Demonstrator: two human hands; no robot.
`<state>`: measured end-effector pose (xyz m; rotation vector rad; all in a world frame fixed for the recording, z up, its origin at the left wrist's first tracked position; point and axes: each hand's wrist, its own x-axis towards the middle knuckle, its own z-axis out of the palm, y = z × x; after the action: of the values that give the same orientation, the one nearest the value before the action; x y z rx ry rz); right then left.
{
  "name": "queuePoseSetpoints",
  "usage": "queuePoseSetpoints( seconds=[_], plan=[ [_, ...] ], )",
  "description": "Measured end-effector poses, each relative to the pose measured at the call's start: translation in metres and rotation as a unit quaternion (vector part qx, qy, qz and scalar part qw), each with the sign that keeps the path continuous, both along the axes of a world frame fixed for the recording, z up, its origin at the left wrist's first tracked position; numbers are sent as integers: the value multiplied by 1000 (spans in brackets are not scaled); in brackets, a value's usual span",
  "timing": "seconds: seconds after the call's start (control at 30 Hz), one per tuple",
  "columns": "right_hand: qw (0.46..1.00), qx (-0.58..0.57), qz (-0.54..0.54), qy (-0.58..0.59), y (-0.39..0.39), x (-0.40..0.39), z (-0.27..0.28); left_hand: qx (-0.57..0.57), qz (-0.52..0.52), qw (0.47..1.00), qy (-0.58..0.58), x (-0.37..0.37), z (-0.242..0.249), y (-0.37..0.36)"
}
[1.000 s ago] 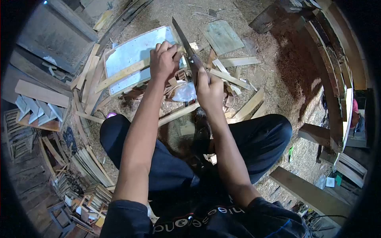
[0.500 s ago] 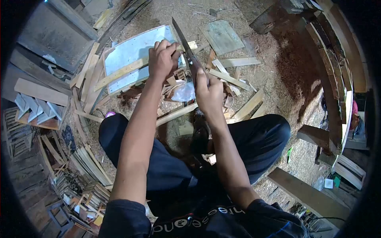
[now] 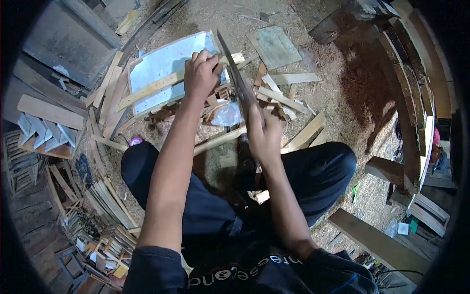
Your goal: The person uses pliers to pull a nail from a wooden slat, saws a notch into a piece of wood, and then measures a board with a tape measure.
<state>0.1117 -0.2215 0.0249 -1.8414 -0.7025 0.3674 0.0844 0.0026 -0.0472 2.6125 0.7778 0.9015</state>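
A long wooden strip lies slantwise across a pale blue-white board with a wooden edge. My left hand is closed around the strip near its far right end. In my right hand is the handle of a hand saw, its dark blade pointing up and away, crossing the strip just right of my left hand. The saw is slightly blurred. Below the blade lies a clear plastic bag among wood offcuts.
Loose wood pieces lie around the board. A greenish flat panel rests on the sawdust-covered floor. Stacked slats are at the left, and a thick plank is at the lower right. Curved timber stands along the right.
My right hand and the saw have moved down and slightly right, toward my body. My left hand stays on the strip in nearly the same place.
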Motion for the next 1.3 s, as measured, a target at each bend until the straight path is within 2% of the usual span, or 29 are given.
queuePoseSetpoints(
  seconds=[0.03, 0.1, 0.17, 0.2, 0.23, 0.3, 0.47, 0.5, 0.6, 0.63, 0.7, 0.83, 1.0, 1.13, 1.17, 1.2, 1.3],
  plan=[
    [996, -38, 1, 85, -23, -12, 6, -4, 12, 1000, 7, 0, 1, 0],
    [988, 12, -9, 157, -45, -22, 6, -13, 17, 1000, 11, 0, 4, 2],
    [990, -24, -27, 133, -39, -15, 4, 0, 12, 1000, 1, -2, -1, -4],
    [994, -15, -16, 103, -22, -2, -23, 6, -1, 1000, -13, -2, -2, -3],
    [998, -18, -15, 51, 3, 6, -7, 17, -7, 999, -34, -3, -2, -5],
    [997, 17, -27, 68, 44, 22, -16, 30, -15, 999, -20, -3, -3, 0],
    [999, 19, -23, 24, 29, 8, -12, 16, -52, 998, -12, -4, -11, -1],
    [997, 12, -15, 78, 23, 6, -19, 22, -47, 998, -19, -7, -11, -11],
    [991, 53, -25, 118, 29, 11, -25, 11, -39, 999, -30, -7, -6, -10],
    [991, 54, -23, 117, 35, 12, -24, -1, -36, 999, -27, -5, -6, -4],
    [998, 32, -33, 37, 46, 10, -20, -7, -36, 999, -33, -2, -5, 4],
    [996, 42, -27, 73, 49, 19, -23, -8, -46, 998, -45, -4, -3, 9],
    [997, 47, -24, 52, 52, 20, -19, 20, -35, 997, -70, 0, -11, 12],
    [999, -16, 6, 42, 12, 17, -8, 8, -11, 999, -34, 2, -6, 14],
    [998, 32, 3, 49, -6, 4, 6, 8, -12, 999, -38, 2, -4, 13],
    [995, -43, 10, 89, -33, 0, 6, 5, -10, 999, -36, 1, -2, 10],
    [991, 6, -4, 130, -56, -16, 6, -8, -9, 1000, -26, -3, -1, 2]
  ],
)
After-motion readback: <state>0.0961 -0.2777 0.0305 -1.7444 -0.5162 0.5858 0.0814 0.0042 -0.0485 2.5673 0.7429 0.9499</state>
